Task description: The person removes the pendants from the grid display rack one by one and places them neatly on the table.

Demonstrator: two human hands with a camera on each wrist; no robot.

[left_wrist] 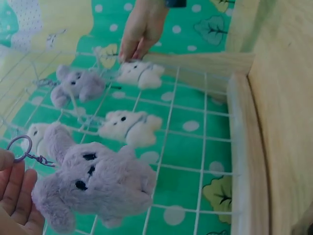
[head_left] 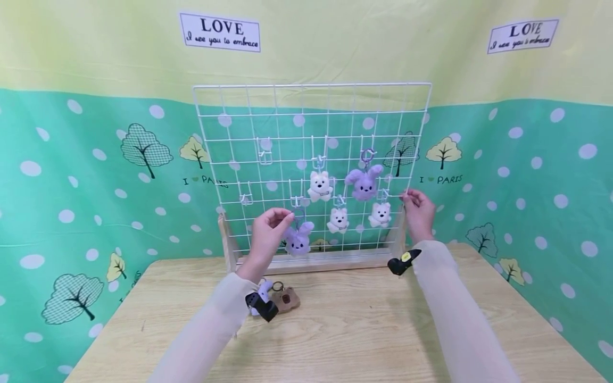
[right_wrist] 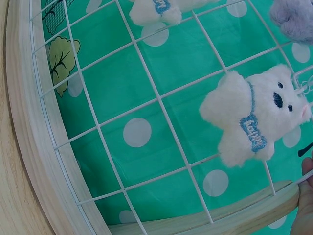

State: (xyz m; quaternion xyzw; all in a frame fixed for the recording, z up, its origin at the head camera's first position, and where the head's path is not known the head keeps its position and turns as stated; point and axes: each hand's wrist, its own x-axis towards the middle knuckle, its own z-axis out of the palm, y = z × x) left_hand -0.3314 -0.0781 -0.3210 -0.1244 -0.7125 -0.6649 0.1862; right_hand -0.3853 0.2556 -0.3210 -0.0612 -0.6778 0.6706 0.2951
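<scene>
My left hand [head_left: 269, 232] pinches the ring of a purple bunny plush keychain [head_left: 299, 242] in front of the white wire grid rack [head_left: 313, 85]. In the left wrist view the bunny [left_wrist: 105, 178] dangles from its key ring [left_wrist: 20, 148], close to the thumb. At the rack's right edge, my right hand [head_left: 419, 213] grips the side wire. Another purple bunny [head_left: 365, 183] hangs on an upper hook. Three white bear plush keychains hang near it: one upper bear [head_left: 320, 186], one lower bear [head_left: 338, 219] and one by the right hand [head_left: 380, 214].
Bare hooks hang at the rack's upper left [head_left: 265, 156] and lower left [head_left: 246, 199]. On the wooden table [head_left: 345, 330] lie a brown plush keychain [head_left: 287, 299] and a purple one [head_left: 264, 290], partly behind my left wrist. A green dotted curtain [head_left: 167, 223] stands behind.
</scene>
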